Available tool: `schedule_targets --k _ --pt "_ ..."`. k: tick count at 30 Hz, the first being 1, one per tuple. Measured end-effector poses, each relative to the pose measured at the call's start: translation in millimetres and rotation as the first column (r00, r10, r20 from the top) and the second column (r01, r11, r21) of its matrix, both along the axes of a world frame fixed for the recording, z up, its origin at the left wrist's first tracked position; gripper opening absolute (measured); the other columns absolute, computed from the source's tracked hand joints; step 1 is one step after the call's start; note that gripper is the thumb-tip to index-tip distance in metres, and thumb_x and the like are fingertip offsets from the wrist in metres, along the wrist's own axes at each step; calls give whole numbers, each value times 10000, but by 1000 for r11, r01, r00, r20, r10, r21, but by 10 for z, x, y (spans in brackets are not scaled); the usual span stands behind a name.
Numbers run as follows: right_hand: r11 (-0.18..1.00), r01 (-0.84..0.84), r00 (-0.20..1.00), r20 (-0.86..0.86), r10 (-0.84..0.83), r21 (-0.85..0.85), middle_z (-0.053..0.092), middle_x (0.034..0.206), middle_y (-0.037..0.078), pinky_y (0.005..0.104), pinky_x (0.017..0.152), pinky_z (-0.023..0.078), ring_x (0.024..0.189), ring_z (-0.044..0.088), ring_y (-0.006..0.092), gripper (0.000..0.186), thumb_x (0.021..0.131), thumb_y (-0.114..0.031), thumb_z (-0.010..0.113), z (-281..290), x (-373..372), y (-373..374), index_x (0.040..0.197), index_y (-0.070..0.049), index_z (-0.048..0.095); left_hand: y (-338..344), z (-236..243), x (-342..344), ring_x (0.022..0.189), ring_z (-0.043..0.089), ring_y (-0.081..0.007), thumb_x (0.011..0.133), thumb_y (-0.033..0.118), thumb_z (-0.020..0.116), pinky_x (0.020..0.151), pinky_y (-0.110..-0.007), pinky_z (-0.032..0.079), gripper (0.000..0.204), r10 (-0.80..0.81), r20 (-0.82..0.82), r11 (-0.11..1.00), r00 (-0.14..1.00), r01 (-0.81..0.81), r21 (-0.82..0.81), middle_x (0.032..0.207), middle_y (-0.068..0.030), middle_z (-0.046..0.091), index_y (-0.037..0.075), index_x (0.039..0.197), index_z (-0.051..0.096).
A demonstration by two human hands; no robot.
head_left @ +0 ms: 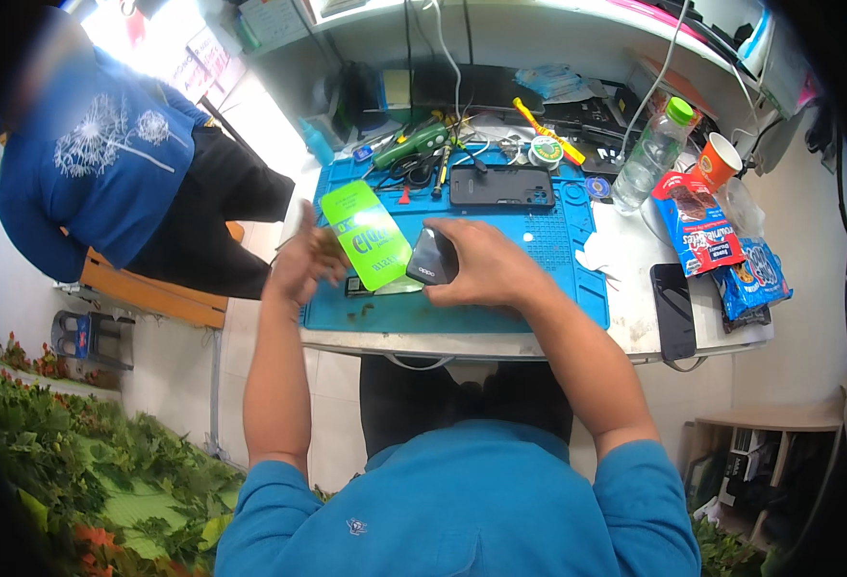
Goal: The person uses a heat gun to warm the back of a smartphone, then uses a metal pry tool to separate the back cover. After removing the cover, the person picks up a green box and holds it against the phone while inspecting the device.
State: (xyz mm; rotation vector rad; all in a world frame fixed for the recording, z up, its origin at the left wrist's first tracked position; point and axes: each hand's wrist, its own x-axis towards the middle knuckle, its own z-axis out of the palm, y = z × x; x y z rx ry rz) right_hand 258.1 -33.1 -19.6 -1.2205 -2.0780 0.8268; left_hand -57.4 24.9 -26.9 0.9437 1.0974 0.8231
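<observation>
1. Right hand (486,264) is wrapped around a small dark phone (433,258), fingers clamped on its sides, held just above the near part of the blue work mat (539,288)
2. Left hand (300,260) has a bright green sheet (368,234) (looks like a screen protector w/ backing) pinched at its left edge, fingers half open otherwise. Sheet is tilted, its near right corner touching or overlapping the phone, can't tell which
3. So both things sit btwn the two hands, over the near left part of the mat, close to the table (635,332) edge
4. Under the green sheet there's a small dark flat part (361,285) lying on the mat, mostly hidden, can't say what it is
5. Far side of the mat: another black phone (500,186) lying flat, w/ screwdrivers and a green tool (412,142) far left of it, plus a yellow tool (547,117) further back
6. Right of the mat: clear water bottle (652,152) w/ green cap, orange paper cup (718,161), snack packets (722,255) in red and blue, and a third black phone (673,310) flat near the table's near right edge
7. Left of the table another person in a blue shirt (97,163) is standing, well apart from the hands
8. Green plants (77,462) down on the near left
</observation>
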Motion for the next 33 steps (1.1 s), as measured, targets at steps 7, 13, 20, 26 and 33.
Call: schedule_targets --k 7,13,20,26,33 --pt "999 -35 997 73 36 -2 737 1140 277 473 978 555 1100 699 434 710 654 -344 820 -73 -68 -49 1229 53 690 -479 -64 566 512 582 -76 889 224 871 394 -228 325 332 -90 -90 993 992 97 73 839 -51 743 37 1117 719" --pt "998 -57 997 57 56 25 746 1083 268 478 924 570 1048 710 438 636 646 -336 817 -112 -52 -28 1129 64 711 -464 -62 644 547 599 -67 866 168 890 409 -227 315 335 -50 -91 996 995 57 70 863 -43 749 22 1118 725" --pt "998 -61 991 119 63 -20 724 1121 291 474 973 539 1097 685 446 732 671 -328 827 -102 -62 -30 1264 73 673 -595 -98 707 582 594 -67 896 195 878 431 -237 327 266 18 -113 995 993 -6 100 852 -35 740 21 1053 754" --pt "999 -35 992 124 36 -10 722 1128 286 479 997 531 1111 676 448 730 685 -353 822 -137 -72 -31 1261 66 667 -661 -130 782 554 571 -67 906 200 876 422 -227 342 273 82 -84 988 993 -70 141 821 -31 713 19 1048 728" --pt "999 -10 991 137 5 40 719 1129 282 486 989 531 1118 673 445 722 689 -354 823 -189 -75 -36 1259 58 663 -714 -170 848 544 543 -61 912 208 876 425 -220 349 271 110 -96 968 989 -85 238 806 -22 694 17 1031 726"
